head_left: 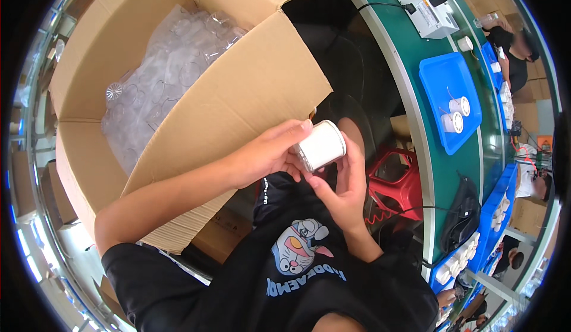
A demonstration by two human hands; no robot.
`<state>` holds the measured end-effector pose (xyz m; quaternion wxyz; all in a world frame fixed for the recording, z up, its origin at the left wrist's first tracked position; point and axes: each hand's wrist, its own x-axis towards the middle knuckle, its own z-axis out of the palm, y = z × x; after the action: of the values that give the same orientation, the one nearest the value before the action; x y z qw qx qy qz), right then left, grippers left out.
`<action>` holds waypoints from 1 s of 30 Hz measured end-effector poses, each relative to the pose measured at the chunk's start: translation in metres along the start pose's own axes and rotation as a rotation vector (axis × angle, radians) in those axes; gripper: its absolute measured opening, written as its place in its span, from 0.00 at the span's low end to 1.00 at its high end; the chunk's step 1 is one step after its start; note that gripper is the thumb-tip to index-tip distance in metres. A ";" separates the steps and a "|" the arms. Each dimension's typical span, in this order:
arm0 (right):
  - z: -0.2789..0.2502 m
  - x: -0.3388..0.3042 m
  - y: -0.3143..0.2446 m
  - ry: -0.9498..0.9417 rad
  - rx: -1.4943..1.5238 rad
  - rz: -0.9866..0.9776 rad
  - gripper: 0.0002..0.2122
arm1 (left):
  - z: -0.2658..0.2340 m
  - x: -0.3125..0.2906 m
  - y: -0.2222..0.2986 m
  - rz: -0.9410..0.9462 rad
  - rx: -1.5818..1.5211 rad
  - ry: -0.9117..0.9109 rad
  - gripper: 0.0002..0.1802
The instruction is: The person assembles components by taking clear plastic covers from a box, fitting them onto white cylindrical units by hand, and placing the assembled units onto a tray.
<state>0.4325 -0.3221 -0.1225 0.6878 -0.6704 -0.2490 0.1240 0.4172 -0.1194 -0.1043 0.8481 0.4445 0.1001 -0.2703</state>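
Note:
Between my two hands is a white cylinder (324, 146), tilted, with a thin greyish rim at its right end and a clear plastic edge at its lower left. My left hand (275, 152) closes on it from the left, thumb along its upper edge. From below and the right, my right hand (346, 190) grips it with the thumb under the clear edge and the fingers round its right side. Left of my hands stands a large open cardboard box (262, 73), holding clear plastic cups (175, 76) in and among thin plastic bags.
At the right runs a green workbench (410, 73) bearing a blue tray (437, 85) with two white cylinders (453, 122), a white machine (429, 12) and a black bag (463, 213). A red stool (397, 180) stands below. Other people (510, 49) sit beyond the bench.

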 end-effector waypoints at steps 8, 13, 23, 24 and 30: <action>0.008 -0.001 0.006 0.093 -0.131 -0.081 0.38 | -0.004 0.002 -0.004 -0.070 0.187 0.037 0.33; 0.001 0.002 -0.003 0.169 -0.238 -0.045 0.37 | 0.004 -0.001 -0.005 0.098 0.432 0.179 0.32; -0.008 0.004 0.006 0.090 -0.439 -0.164 0.39 | -0.003 0.001 -0.009 -0.078 -0.008 -0.113 0.27; -0.008 0.003 0.008 0.100 -0.374 -0.159 0.39 | -0.003 0.001 -0.007 -0.108 -0.037 -0.164 0.27; -0.001 0.004 0.010 0.015 -0.099 -0.219 0.35 | -0.005 -0.005 -0.008 -0.087 0.131 -0.214 0.29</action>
<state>0.4379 -0.3208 -0.1319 0.6650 -0.6733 -0.3216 0.0304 0.4089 -0.1168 -0.1106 0.8106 0.4629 0.0104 -0.3586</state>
